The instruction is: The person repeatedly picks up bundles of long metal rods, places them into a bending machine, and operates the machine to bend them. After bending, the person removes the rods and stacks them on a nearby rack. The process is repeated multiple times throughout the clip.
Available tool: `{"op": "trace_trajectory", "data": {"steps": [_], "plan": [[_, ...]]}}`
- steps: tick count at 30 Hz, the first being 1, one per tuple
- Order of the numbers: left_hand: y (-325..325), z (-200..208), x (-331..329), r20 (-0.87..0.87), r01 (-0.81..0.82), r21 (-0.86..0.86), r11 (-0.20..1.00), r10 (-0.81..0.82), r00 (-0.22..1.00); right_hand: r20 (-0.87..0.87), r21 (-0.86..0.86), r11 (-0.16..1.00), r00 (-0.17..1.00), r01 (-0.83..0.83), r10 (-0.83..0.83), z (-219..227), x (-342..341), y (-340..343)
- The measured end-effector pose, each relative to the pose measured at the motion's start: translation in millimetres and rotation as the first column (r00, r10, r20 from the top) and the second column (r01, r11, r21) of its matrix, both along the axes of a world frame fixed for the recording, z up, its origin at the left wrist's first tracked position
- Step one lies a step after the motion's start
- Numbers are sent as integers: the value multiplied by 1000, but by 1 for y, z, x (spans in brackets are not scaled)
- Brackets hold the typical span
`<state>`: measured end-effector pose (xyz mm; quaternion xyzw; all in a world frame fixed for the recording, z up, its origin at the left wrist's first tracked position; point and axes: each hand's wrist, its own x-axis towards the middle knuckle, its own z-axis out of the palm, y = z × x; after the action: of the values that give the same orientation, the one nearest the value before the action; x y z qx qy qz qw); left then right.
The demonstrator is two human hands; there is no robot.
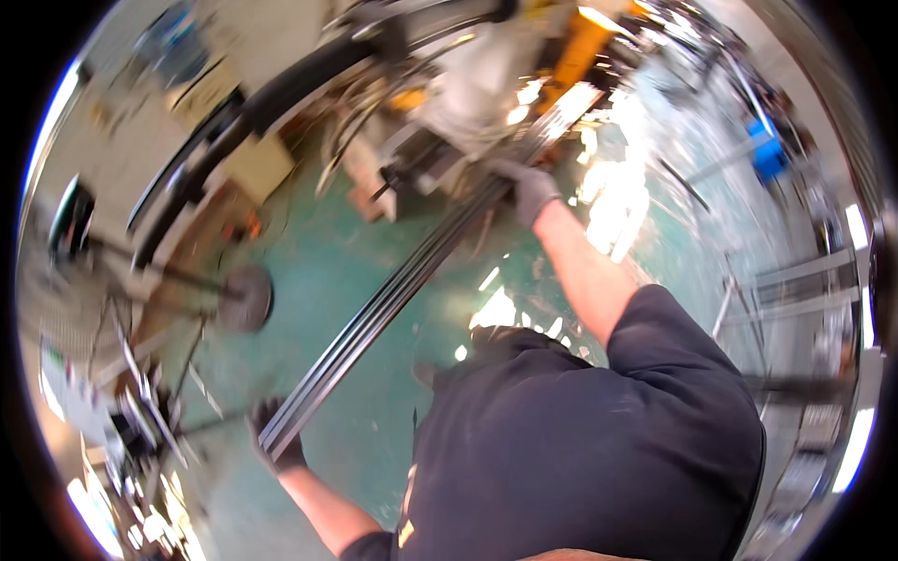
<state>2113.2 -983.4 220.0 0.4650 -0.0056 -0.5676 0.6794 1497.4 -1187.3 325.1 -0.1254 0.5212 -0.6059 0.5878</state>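
A bundle of long, thin metal bars [393, 271] slants across the view from lower left to upper right. Around its lower left end my left hand [279, 439], in a dark grey glove, is closed. Farther up the length, my right hand [528, 190] grips the bars, gloved in grey too. The far end of the bundle reaches past that hand toward the machine and blurs into bright glare. Both arms are stretched wide apart, and the metal hangs above the green floor. Some fingers are hidden behind the bars.
A white and orange machine [468, 103] stands ahead. A black curved tube [299, 79] arches at upper left, near a round grey stand base [247, 299]. Metal stands with bars [140, 421] are at left. A blue object [767, 150] and metal racks [804, 290] line the right.
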Motion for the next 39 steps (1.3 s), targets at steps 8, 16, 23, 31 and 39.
{"op": "trace_trajectory", "data": {"steps": [8,16,23,31,39], "plan": [[68,-104,-39,-89,-75,311,947,107,990,-229,-132,991,973,4,-34,-21,-18,9],[93,-148,-237,-291,275,362,891,-173,941,-78,-39,962,961,-271,267,-41,-109,88],[22,-52,-494,-77,369,530,763,-390,918,-182,120,967,953,-223,242,-59,-271,149],[-95,-165,-653,63,756,532,381,-908,413,-200,189,980,974,-67,106,-67,-455,165],[-253,-277,-930,453,793,606,62,-846,-280,-294,184,904,899,387,-325,-114,-733,147]]}}
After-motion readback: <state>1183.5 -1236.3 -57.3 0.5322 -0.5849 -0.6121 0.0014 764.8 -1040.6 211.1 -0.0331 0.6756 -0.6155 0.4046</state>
